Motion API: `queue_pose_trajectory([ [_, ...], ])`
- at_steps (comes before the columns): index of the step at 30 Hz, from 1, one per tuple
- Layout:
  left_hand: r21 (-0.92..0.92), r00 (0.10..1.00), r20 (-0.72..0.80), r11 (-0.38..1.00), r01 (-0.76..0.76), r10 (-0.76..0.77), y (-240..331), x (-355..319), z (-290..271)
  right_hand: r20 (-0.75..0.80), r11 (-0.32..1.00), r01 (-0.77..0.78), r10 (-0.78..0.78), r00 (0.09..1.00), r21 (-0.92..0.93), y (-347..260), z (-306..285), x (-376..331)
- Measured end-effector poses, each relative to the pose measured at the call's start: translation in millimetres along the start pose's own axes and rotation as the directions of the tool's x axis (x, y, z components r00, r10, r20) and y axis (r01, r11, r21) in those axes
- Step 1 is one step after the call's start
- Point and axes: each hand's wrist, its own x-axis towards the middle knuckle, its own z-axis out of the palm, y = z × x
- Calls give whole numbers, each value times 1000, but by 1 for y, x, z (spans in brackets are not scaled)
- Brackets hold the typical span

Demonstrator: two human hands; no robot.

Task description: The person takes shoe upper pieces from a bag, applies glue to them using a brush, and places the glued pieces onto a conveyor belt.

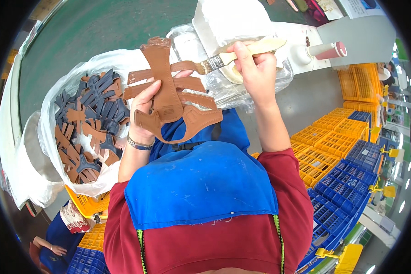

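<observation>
My left hand [144,107] holds a brown leather sandal upper [163,84], its thumb on the front and the other fingers behind it. Several straps stick out from the upper's middle piece, and a curved heel part hangs at the bottom. In my right hand [259,75] is a flat paintbrush [270,45] with a pale yellow handle and a metal collar. Its bristles lie against the end of one right-hand strap. Wet, shiny patches show on the upper's top end and on some left strap tips. Beyond the brush stands a white tub [233,20] on crumpled clear plastic.
To the left, a plastic-lined container [50,132] holds many brown and dark navy leather pieces. A white bottle with a pink end [322,50] lies at the right of the bench. Yellow crates [331,144] and blue crates [342,182] line the right. Another person's hand [58,250] shows at lower left.
</observation>
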Motion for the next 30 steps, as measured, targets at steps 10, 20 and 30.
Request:
queue_pose_trajectory([
  [10, 25, 995, -102, 1000, -14, 16, 0, -3, -4, -2, 970, 7, -7, 1000, 244, -27, -6, -7],
  [20, -65, 987, -145, 994, -87, 77, 4, 0, -14, -3, 988, 157, -157, 988, -13, -16, -2, -12],
  [30, -102, 991, -129, 993, -59, 45, 3, 12, -9, 30, 991, 11, -16, 999, 135, 0, -5, 1],
])
